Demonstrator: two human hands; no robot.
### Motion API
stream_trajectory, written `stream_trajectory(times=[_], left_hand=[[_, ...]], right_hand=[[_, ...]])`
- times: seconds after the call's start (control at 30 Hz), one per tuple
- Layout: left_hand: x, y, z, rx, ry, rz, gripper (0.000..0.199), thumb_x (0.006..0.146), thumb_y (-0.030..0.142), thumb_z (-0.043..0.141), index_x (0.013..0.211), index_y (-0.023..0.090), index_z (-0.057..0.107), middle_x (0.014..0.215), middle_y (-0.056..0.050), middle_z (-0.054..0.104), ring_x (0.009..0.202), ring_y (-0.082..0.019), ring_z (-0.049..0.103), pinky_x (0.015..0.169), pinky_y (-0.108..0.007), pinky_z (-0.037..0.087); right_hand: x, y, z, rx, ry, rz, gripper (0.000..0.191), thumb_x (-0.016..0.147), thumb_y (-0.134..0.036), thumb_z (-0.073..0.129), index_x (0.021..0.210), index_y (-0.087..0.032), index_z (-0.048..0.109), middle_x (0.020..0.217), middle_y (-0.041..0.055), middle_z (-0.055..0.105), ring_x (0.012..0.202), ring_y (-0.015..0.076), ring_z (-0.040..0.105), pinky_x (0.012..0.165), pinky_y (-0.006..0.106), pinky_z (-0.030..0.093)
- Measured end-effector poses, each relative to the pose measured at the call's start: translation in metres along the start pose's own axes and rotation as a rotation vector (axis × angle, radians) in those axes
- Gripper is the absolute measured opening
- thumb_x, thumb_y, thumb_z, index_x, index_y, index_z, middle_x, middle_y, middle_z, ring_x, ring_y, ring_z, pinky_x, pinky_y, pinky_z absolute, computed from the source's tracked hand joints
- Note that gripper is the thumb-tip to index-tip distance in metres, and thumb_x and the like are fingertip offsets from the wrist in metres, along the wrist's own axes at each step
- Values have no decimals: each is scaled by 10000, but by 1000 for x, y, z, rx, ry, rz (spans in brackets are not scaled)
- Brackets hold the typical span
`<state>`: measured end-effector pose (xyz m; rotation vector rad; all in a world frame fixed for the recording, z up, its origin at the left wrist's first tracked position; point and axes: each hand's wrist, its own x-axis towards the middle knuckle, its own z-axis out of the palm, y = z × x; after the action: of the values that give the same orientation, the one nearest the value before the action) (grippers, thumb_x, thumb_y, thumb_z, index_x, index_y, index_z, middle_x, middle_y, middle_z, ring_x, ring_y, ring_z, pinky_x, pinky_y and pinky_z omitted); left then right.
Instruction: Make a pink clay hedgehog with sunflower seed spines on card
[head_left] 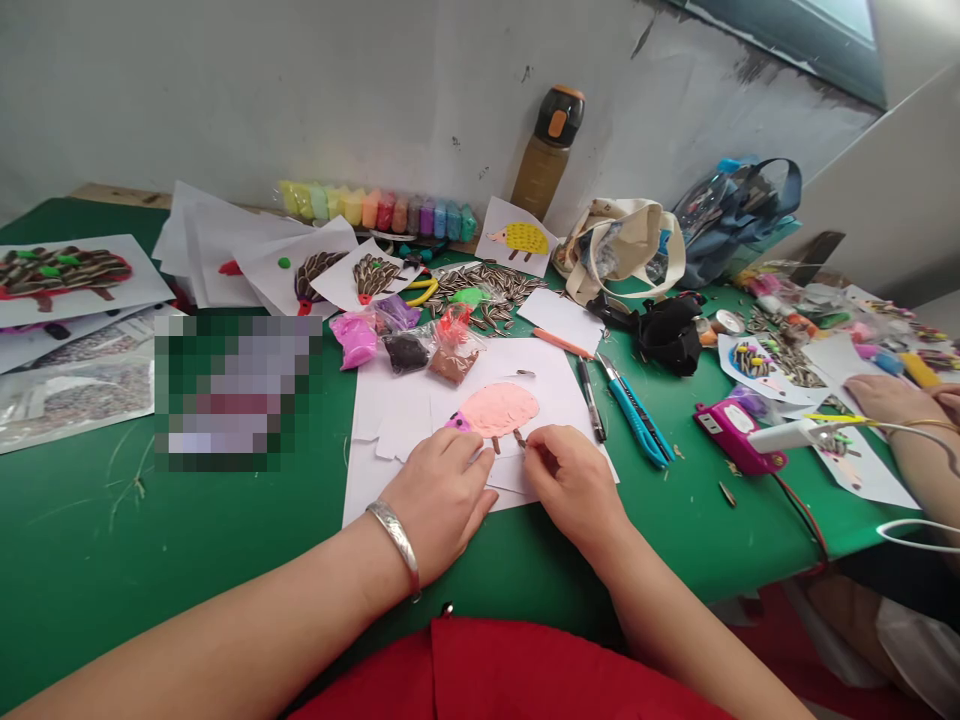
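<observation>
A hedgehog picture (504, 408) with a peach clay body, a pink-purple face and short brown legs lies on white paper (375, 410) in front of me. My left hand (439, 490) rests flat on the paper at the face end, fingers stretched and thumb apart, covering part of the picture. At the rear brown leg, my right hand (566, 480) has thumb and forefinger pinched together. A small dark bit shows at those fingertips; whether it is the leg or a separate piece I cannot tell. One sunflower seed (526, 373) lies just above the body.
Bagged clay (454, 362), a pen (591, 400) and a blue utility knife (636, 410) lie around the paper. Behind are a seed pile (499, 285), finished pictures and a bottle (544, 155). Right are a magenta device (739, 437) with cables and another person's arm (911, 430).
</observation>
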<state>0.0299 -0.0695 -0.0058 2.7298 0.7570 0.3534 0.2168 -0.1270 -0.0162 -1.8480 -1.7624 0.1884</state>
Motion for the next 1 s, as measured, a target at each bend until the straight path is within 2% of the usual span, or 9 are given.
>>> stream_trajectory(times=[0.3,0.5,0.67,0.87,1.0], left_hand=[[0,0,-1,-1,4,-7,246,902,254,517,1099,125,588,1054,-128,568,996,-279,503,873,-464,487],[0,0,-1,-15,-14,-10,256,909,252,501,1118,126,580,1062,-125,564,994,-275,497,873,-468,482],[0,0,-1,-8,-13,-12,254,910,258,498,1112,126,578,1071,-126,562,1001,-278,491,875,-466,479],[1,1,-2,-23,-34,-23,241,910,245,492,1107,136,578,1065,-122,559,999,-276,495,873,-468,476],[0,1,-3,-13,-37,-23,247,914,253,489,1109,131,580,1064,-125,559,1008,-279,494,881,-465,473]], right_hand=[[0,3,-2,29,33,57,108,870,-174,506,803,-202,587,744,1,613,700,148,531,653,275,397],[-1,4,-2,29,-7,21,104,854,-156,508,786,-203,572,730,-2,596,696,149,524,644,276,391],[-2,4,-3,11,42,-5,118,863,-147,484,814,-206,574,759,14,615,713,161,526,662,289,401],[-1,3,-2,-12,-33,-111,145,879,-141,459,792,-197,560,725,24,584,721,174,508,664,302,399],[-2,6,-1,13,57,-31,130,864,-134,485,894,-195,595,797,24,627,739,164,538,681,291,422]])
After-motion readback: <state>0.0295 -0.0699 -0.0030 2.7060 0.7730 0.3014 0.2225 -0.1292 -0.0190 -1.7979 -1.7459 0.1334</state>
